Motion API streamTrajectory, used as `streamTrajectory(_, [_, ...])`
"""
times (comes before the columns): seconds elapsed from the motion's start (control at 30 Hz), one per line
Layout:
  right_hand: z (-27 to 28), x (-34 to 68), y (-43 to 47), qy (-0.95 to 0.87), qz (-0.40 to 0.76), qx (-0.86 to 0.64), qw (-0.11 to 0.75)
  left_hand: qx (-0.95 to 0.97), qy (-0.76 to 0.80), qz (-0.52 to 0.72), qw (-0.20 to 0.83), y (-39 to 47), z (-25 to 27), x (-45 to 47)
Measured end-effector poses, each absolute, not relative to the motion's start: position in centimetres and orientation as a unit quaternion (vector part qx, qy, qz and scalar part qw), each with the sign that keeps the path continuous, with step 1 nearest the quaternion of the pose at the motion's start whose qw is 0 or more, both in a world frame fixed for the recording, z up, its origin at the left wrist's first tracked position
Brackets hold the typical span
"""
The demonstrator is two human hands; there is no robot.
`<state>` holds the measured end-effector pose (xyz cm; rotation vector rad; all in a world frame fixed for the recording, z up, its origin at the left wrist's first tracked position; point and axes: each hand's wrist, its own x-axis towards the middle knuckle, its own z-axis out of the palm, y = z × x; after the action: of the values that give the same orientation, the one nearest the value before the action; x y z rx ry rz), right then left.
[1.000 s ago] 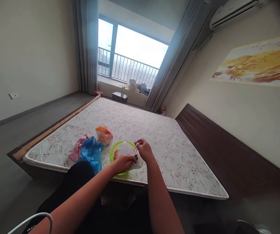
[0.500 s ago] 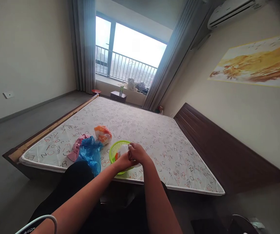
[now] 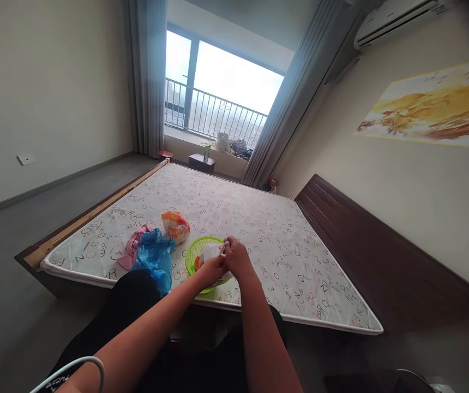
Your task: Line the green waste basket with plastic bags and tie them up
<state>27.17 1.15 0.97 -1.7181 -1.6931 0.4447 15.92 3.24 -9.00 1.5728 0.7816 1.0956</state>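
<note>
A white plastic bag [image 3: 208, 251] with some orange on it sits in the lime-green mesh basket [image 3: 191, 255] near the front edge of the mattress. Both my hands are closed on the bag's gathered top, at the basket's right side. My left hand [image 3: 213, 268] grips lower, and my right hand [image 3: 236, 255] pinches just above and beside it. Fingers partly hide the pinched part. Left of the basket lie a crumpled blue plastic bag [image 3: 153, 255], a pink cloth [image 3: 130, 252] and an orange-and-white plastic bag [image 3: 176, 226].
The letter-printed mattress [image 3: 267, 229] lies on a dark wooden bed frame, with its headboard [image 3: 349, 234] at right. Beyond it stands a small bedside table [image 3: 202, 163] with a green glass [image 3: 207, 152]. A white cable [image 3: 91, 360] loops by my left forearm.
The view has shifted slightly, so the room appears a little to the right. My hands stay on the white bag, with small finger movements at its top.
</note>
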Motion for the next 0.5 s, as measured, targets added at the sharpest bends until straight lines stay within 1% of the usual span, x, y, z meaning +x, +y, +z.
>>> streamTrajectory(0.07, [0.6,28.6,1.3,-0.618,0.168,-0.674,0.369,0.673,0.317,0.427,0.513,2.6,-8.9,15.0])
streamTrajectory(0.13, [-0.1,29.8,1.4,-0.582,0.200,-0.673,0.411,0.656,0.333,0.441,0.513,2.2,-8.7,14.5])
streamTrajectory(0.23, [-1.3,30.8,1.4,-0.505,0.327,-0.632,0.488,0.564,0.366,0.498,0.548,2.0,-8.4,14.6])
streamTrajectory(0.3, [-2.3,30.6,1.0,-0.468,0.384,-0.590,0.534,0.487,0.370,0.524,0.593,2.4,-8.3,15.0])
streamTrajectory(0.4, [-4.2,29.2,0.0,-0.499,0.363,-0.555,0.558,0.393,0.358,0.518,0.670,3.2,-8.3,15.2])
streamTrajectory(0.5, [-6.3,27.3,-1.2,-0.595,0.300,-0.542,0.512,0.322,0.313,0.494,0.745,3.9,-8.6,14.7])
